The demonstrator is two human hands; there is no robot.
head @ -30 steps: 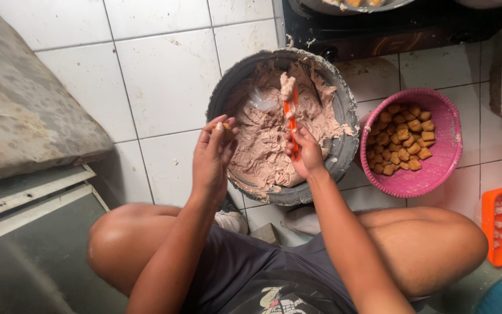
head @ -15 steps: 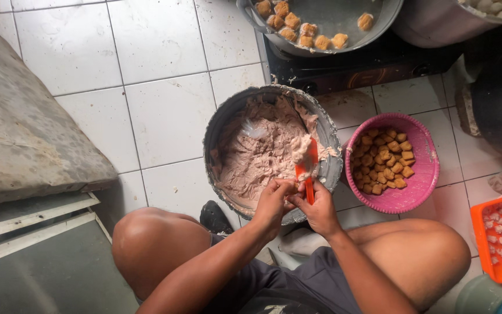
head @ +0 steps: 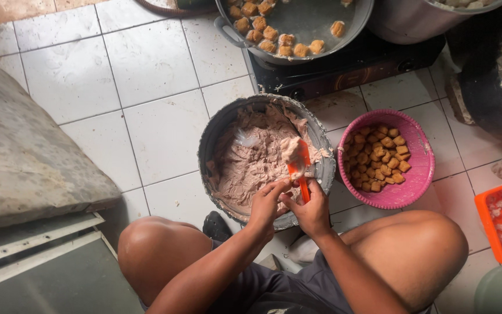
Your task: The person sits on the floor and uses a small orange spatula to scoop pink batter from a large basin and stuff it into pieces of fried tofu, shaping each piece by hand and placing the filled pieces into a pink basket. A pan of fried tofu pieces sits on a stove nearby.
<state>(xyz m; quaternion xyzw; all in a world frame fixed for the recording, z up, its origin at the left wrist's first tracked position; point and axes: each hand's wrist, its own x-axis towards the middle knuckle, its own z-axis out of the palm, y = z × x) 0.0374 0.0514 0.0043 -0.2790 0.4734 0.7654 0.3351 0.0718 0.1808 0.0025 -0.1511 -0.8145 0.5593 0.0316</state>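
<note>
1. At the far left a grey mottled slab (head: 24, 157) lies on the white tiled floor (head: 146, 64), well apart from the work.
2. In the middle stands a big metal basin (head: 213, 136) full of pinkish-grey paste (head: 245, 168); the person squats just behind it, knees on either side.
3. The left hand (head: 267, 204) hovers over the basin's near rim, fingers curled narrow around what looks like a small piece being filled; I cannot tell exactly what it pinches.
4. The right hand (head: 309, 212), touching the left, is closed on the handle of an orange spatula (head: 301, 174), whose blade points up and carries a lump of paste.
5. Judging by this, the step in hand is loading paste from the spatula into the piece at the fingertips. The next move calls for scraping the lump off cleanly and keeping both hands over the basin so drips fall back in.
6. To the right, a pink basket (head: 422, 174) holds brown fried cubes (head: 379, 160).
7. Further right an orange tray (head: 489, 227) holds pale pieces.
8. Above, a pan of cubes (head: 321, 23) sits on a dark stove (head: 350, 67).
</note>
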